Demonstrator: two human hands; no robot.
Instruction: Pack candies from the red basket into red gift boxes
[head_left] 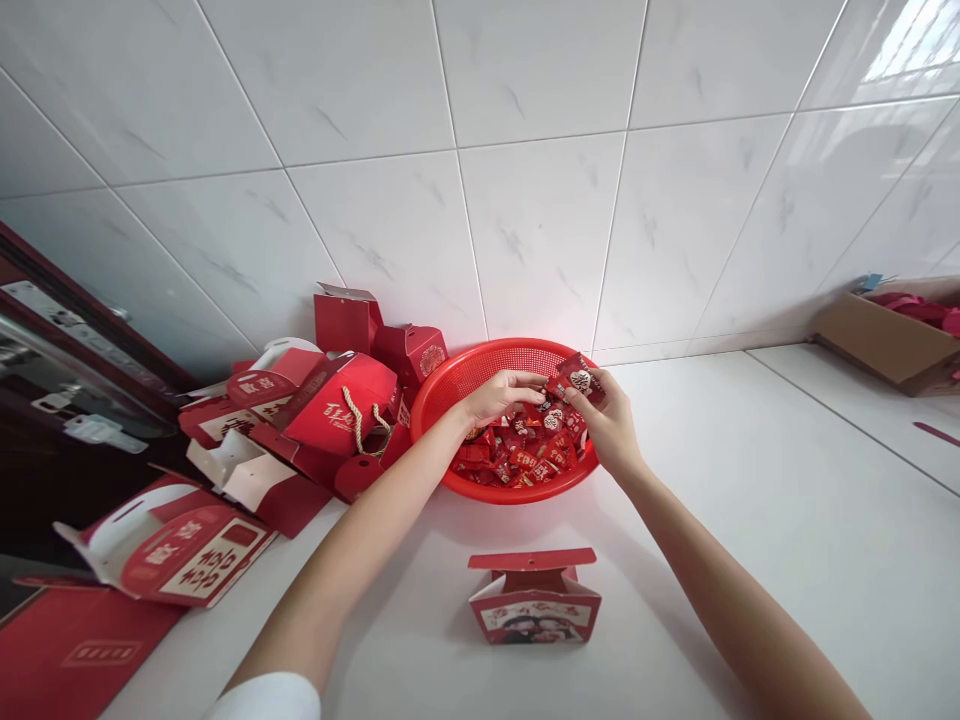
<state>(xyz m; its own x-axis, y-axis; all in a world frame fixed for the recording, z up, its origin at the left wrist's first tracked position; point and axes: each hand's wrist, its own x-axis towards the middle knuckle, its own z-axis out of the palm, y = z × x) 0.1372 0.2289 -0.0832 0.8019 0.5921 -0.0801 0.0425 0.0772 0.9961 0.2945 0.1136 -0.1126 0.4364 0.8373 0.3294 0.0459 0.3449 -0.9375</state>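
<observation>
A red plastic basket (510, 494) stands against the tiled wall, filled with small red wrapped candies (525, 455). Above its right side, my right hand (611, 418) grips a few wrapped candies (579, 378) between thumb and fingers. My left hand (504, 398) reaches over the middle of the basket, fingers bent down at the candies; whether it grips one is too small to tell. Nearer to me, between my forearms, a small red and white gift box (534, 615) sits upright on the white surface with its top open.
Several red gift boxes (337, 405) are piled at the left beside the basket, some with open tops. A larger red box (90, 650) lies at the lower left. At the far right is a cardboard box (885, 340) holding dark pink items.
</observation>
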